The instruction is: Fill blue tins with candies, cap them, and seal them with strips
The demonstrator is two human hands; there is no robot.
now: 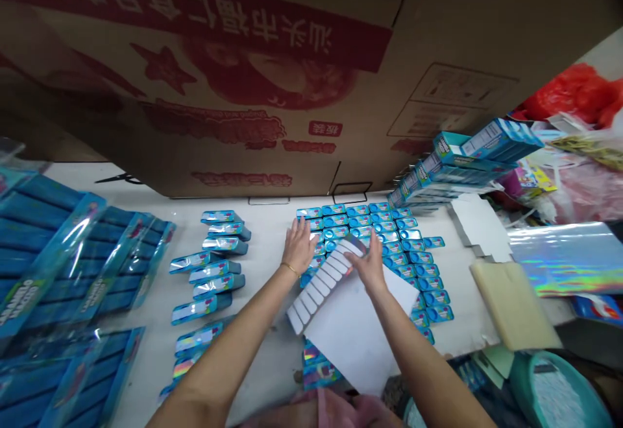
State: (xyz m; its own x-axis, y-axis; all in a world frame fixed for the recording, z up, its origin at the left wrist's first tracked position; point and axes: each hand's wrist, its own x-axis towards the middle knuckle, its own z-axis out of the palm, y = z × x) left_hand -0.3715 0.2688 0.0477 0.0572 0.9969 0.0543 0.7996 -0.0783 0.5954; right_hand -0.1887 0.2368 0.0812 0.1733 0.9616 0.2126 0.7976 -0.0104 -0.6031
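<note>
Well, a large corrugated carton [204,71] printed in red with Chinese characters fills the upper half of the head view, over a white surface [263,324]. Bagged blue packs [48,253] lie in plastic at the far left, and stacked blue cartons [467,155] rise at the right, beside a sheet of holographic film [564,256] and a cream board [511,305]. Small blue boxes [370,220] lie in tight rows across the middle of the surface.

Over those rows sits a white die-cut card [350,324], its comb of rectangular tabs running along one edge. That long edge lies diagonally, from low on the left up to the far right corner. The right hand [370,262] is the nearer, its fingers and thumb closed on that far corner in what looks like a pinch. The left hand [298,246], with a thin gold bracelet [291,270] at its wrist, lies spread and palm-down just beside the tabbed edge, over the boxes; whether it touches them is hard to tell.
</note>
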